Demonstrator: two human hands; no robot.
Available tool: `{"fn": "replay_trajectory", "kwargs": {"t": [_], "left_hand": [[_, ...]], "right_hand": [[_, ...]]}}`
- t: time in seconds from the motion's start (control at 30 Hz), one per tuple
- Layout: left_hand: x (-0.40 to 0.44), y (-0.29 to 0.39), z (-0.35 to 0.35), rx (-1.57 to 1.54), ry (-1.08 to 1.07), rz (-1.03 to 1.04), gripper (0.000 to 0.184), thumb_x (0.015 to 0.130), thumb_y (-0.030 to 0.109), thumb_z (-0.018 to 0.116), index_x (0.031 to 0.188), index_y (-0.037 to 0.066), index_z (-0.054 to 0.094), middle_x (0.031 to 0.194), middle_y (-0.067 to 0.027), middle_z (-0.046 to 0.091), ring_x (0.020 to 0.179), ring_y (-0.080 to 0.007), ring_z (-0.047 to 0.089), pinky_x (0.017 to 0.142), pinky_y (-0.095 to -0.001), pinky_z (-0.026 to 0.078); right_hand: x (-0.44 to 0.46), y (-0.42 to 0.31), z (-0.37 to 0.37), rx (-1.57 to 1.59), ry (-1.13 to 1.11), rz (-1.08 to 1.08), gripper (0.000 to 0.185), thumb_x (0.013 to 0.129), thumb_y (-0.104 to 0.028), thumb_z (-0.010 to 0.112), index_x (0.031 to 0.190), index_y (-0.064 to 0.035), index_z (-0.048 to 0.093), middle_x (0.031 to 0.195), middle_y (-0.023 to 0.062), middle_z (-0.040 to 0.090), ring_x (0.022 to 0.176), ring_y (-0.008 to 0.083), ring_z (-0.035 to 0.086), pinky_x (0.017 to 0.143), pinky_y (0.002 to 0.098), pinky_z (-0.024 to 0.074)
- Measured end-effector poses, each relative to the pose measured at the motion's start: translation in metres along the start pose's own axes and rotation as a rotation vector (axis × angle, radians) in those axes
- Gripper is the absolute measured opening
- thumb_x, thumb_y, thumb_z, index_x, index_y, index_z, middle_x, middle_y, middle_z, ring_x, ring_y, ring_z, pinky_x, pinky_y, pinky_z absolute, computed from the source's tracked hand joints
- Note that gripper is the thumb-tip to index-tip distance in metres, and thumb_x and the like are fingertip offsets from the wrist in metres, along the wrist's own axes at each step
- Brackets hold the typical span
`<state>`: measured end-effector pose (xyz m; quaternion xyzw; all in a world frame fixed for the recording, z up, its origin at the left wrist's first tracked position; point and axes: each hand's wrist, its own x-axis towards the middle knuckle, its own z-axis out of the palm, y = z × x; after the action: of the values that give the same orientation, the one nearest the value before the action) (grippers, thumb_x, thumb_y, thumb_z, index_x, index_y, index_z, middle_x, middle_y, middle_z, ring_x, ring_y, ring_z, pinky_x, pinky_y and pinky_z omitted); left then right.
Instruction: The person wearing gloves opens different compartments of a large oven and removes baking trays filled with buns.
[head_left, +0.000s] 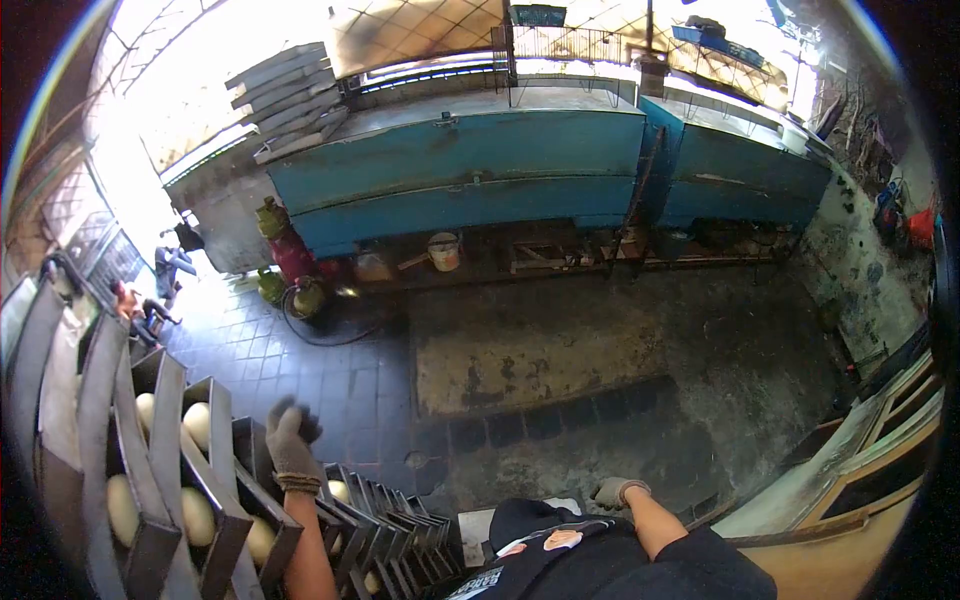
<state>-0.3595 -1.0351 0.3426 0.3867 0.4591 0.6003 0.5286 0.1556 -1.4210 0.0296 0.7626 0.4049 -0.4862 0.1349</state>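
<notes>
My left hand (292, 440), in a grey knitted glove with dark fingers, is raised beside a stack of dark metal trays (225, 515) at the lower left. Its fingers are blurred, and whether they hold anything is unclear. Pale rounded dough pieces (197, 425) lie in the trays, several of them left of the hand. My right hand (616, 491), gloved in grey, is near my body at the lower middle, with its fingers bent and partly hidden.
Long blue metal cabinets (460, 170) stand along the far side. Green and pink gas cylinders (290, 252) and a white bucket (444, 252) are beside them. A person (140, 305) sits at the far left. Wooden-framed racks (880, 440) are at the right.
</notes>
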Motion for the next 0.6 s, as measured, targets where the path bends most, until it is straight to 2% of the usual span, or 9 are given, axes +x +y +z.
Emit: {"fn": "replay_trajectory", "kwargs": {"t": [0.07, 0.23, 0.33, 0.53, 0.6], "left_hand": [[0.000, 0.001, 0.000, 0.001, -0.011, -0.004, 0.040, 0.106, 0.014, 0.070, 0.144, 0.002, 0.068, 0.104, -0.0071, 0.074, 0.085, -0.0193, 0.070, 0.075, -0.0372, 0.059], [-0.001, 0.001, 0.000, 0.010, -0.008, -0.008, 0.040, 0.106, 0.014, 0.071, 0.144, 0.003, 0.068, 0.105, -0.0068, 0.075, 0.084, -0.0191, 0.070, 0.075, -0.0368, 0.059], [0.000, -0.001, -0.002, 0.002, -0.020, -0.003, 0.039, 0.106, 0.013, 0.071, 0.144, 0.004, 0.069, 0.105, -0.0064, 0.075, 0.084, -0.0187, 0.069, 0.075, -0.0364, 0.059], [0.004, -0.004, -0.004, -0.006, -0.032, 0.004, 0.037, 0.106, 0.013, 0.070, 0.142, 0.004, 0.069, 0.105, -0.0070, 0.074, 0.083, -0.0185, 0.069, 0.074, -0.0363, 0.058], [0.006, -0.005, -0.005, -0.004, -0.034, 0.000, 0.037, 0.107, 0.013, 0.070, 0.142, 0.003, 0.069, 0.105, -0.0073, 0.074, 0.083, -0.0186, 0.068, 0.074, -0.0364, 0.058]], "right_hand": [[-0.003, -0.001, -0.001, 0.012, -0.012, 0.006, 0.055, 0.096, -0.037, 0.067, 0.141, -0.0071, 0.082, 0.142, 0.0212, 0.082, 0.129, 0.0382, 0.077, 0.112, 0.0483, 0.0562], [0.017, 0.020, 0.016, 0.123, 0.000, 0.044, 0.051, 0.096, -0.035, 0.066, 0.136, -0.0079, 0.083, 0.138, 0.0193, 0.084, 0.125, 0.0380, 0.078, 0.108, 0.0492, 0.0573], [0.016, 0.024, 0.018, 0.049, 0.031, -0.040, 0.049, 0.096, -0.033, 0.066, 0.133, -0.0072, 0.084, 0.133, 0.0179, 0.086, 0.121, 0.0355, 0.080, 0.104, 0.0489, 0.0582], [0.022, 0.025, 0.020, 0.082, 0.026, -0.016, 0.048, 0.095, -0.033, 0.066, 0.131, -0.0068, 0.085, 0.130, 0.0182, 0.086, 0.118, 0.0378, 0.080, 0.103, 0.0496, 0.0589], [-0.012, 0.006, 0.001, 0.142, 0.015, 0.023, 0.049, 0.095, -0.034, 0.067, 0.131, -0.0069, 0.085, 0.130, 0.0183, 0.086, 0.119, 0.0379, 0.080, 0.104, 0.0498, 0.0588]]}}
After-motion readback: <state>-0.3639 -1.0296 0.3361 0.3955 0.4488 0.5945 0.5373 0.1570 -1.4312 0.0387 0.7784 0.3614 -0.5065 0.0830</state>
